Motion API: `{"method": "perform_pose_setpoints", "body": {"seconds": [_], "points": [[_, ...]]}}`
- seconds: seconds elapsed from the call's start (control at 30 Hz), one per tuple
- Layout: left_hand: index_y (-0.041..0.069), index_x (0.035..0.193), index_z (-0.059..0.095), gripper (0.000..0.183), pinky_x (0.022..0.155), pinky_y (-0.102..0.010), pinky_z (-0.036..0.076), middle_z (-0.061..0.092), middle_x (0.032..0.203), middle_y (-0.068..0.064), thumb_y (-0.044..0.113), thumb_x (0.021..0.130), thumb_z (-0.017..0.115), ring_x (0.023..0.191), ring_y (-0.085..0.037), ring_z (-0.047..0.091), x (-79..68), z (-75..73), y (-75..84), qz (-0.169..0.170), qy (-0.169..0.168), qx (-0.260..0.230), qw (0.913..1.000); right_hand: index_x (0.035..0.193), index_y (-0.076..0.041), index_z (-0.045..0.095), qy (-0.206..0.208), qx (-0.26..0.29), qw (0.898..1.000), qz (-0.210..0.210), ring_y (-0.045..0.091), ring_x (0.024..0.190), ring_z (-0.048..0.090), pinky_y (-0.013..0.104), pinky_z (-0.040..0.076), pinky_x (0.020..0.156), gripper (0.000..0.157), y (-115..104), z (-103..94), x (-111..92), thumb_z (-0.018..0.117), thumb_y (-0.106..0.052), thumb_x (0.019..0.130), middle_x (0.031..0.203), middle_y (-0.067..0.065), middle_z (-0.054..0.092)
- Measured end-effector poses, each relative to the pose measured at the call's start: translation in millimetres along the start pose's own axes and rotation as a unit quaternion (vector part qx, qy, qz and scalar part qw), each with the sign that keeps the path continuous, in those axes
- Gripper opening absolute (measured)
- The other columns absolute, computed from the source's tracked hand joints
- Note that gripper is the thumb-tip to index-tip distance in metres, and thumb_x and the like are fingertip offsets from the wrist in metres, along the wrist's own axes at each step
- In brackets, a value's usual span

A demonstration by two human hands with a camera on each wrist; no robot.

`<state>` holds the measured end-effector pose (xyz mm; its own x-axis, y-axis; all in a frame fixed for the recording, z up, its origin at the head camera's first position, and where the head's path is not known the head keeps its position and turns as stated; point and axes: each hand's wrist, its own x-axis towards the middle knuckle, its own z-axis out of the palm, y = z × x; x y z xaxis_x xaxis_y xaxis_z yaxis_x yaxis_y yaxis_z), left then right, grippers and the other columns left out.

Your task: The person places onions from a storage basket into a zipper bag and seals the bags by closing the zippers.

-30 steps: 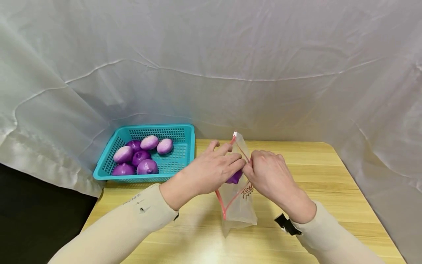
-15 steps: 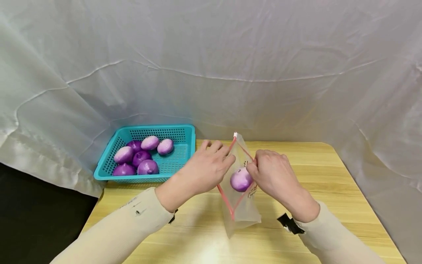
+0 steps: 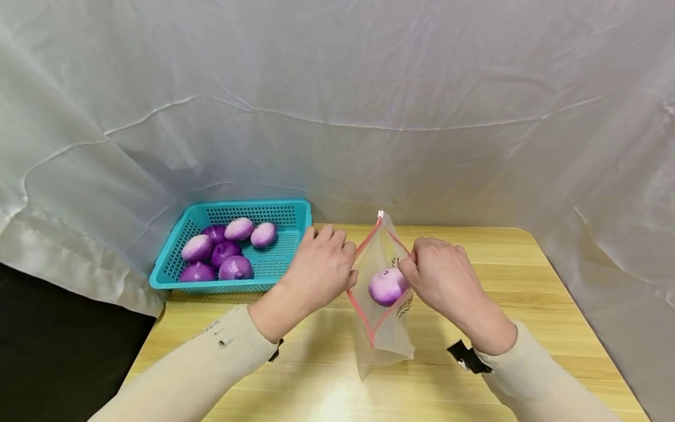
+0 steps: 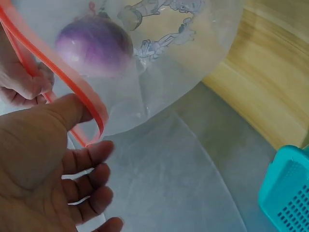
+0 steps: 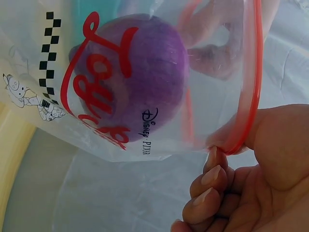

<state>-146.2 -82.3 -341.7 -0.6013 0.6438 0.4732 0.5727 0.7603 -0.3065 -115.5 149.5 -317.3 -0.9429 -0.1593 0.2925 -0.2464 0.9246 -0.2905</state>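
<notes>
A clear zip bag [image 3: 387,343] with a red-edged mouth is held up above the table, its mouth spread into a diamond. Inside it is a purple-and-white onion [image 3: 387,286], seen through the printed plastic in the right wrist view. My right hand [image 3: 444,275] pinches the mouth's right edge between thumb and curled fingers. At the left edge, my left hand [image 3: 323,264] holds the red rim, its thumb inside the mouth and its fingers outside. A white slider sits at the far corner of the zip.
A teal perforated basket [image 3: 285,266] stands at the back left of the wooden table [image 3: 506,293], holding several purple onions [image 3: 235,267]. A grey-white cloth [image 3: 337,117] hangs behind and along the sides.
My left hand has let go of the onion inside the bag, drawn back left and taken the rim. The mouth is spread wider. My right hand has shifted slightly right, still pinching the edge.
</notes>
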Motion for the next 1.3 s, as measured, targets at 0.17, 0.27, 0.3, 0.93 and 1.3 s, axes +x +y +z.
{"method": "perform_pose_setpoints", "body": {"seconds": [0.17, 0.27, 0.3, 0.93, 1.3], "points": [[0.015, 0.069, 0.058, 0.029, 0.068, -0.038, 0.036, 0.051, 0.073, -0.001, 0.028, 0.090, 0.072, 0.077, -0.023, 0.049, -1.2, -1.7, 1.6, -0.019, -0.008, 0.005, 0.9998, 0.064, -0.015, 0.050, -0.008, -0.002, 1.000, 0.005, 0.019, 0.060, 0.044, 0.039, 0.038, 0.063, 0.024, 1.4, -3.0, -0.4, 0.055, -0.015, 0.087, 0.064, -0.001, 0.047], [0.015, 0.066, 0.055, 0.027, 0.067, -0.038, 0.036, 0.049, 0.070, -0.001, 0.021, 0.089, 0.069, 0.074, -0.023, 0.049, -0.2, -6.1, 3.9, -0.029, -0.003, -0.009, 0.9995, 0.063, -0.015, 0.047, -0.003, -0.023, 1.000, -0.005, 0.019, 0.058, 0.042, 0.038, 0.037, 0.059, 0.024, 5.1, -5.6, -0.6, 0.057, -0.015, 0.084, 0.063, -0.001, 0.045], [0.014, 0.066, 0.055, 0.026, 0.067, -0.038, 0.037, 0.050, 0.070, -0.001, 0.021, 0.088, 0.069, 0.074, -0.023, 0.049, 0.9, -9.4, 4.8, -0.034, 0.003, -0.010, 0.9994, 0.062, -0.015, 0.045, 0.000, -0.034, 0.999, -0.009, 0.019, 0.057, 0.041, 0.038, 0.036, 0.057, 0.024, 6.5, -7.2, -0.2, 0.057, -0.014, 0.083, 0.062, 0.000, 0.043], [0.016, 0.059, 0.038, 0.035, 0.058, -0.034, 0.024, 0.039, 0.061, 0.001, 0.018, 0.085, 0.062, 0.061, -0.023, 0.040, 11.5, -66.1, 12.9, -0.118, 0.087, -0.031, 0.9888, 0.059, -0.017, 0.040, 0.006, -0.069, 0.998, -0.004, 0.018, 0.057, 0.034, 0.034, 0.028, 0.051, 0.021, 17.1, -47.7, 1.0, 0.051, -0.009, 0.074, 0.061, -0.002, 0.035], [0.015, 0.062, 0.046, 0.038, 0.060, -0.035, 0.028, 0.051, 0.068, -0.001, 0.026, 0.088, 0.072, 0.071, -0.025, 0.050, 5.7, -48.7, 13.1, -0.145, -0.068, -0.026, 0.9868, 0.063, -0.014, 0.039, 0.144, -0.110, 0.967, -0.180, 0.029, 0.056, 0.041, 0.043, 0.033, 0.056, 0.027, 7.3, -4.5, 8.2, 0.055, -0.006, 0.084, 0.060, 0.000, 0.036]]}}
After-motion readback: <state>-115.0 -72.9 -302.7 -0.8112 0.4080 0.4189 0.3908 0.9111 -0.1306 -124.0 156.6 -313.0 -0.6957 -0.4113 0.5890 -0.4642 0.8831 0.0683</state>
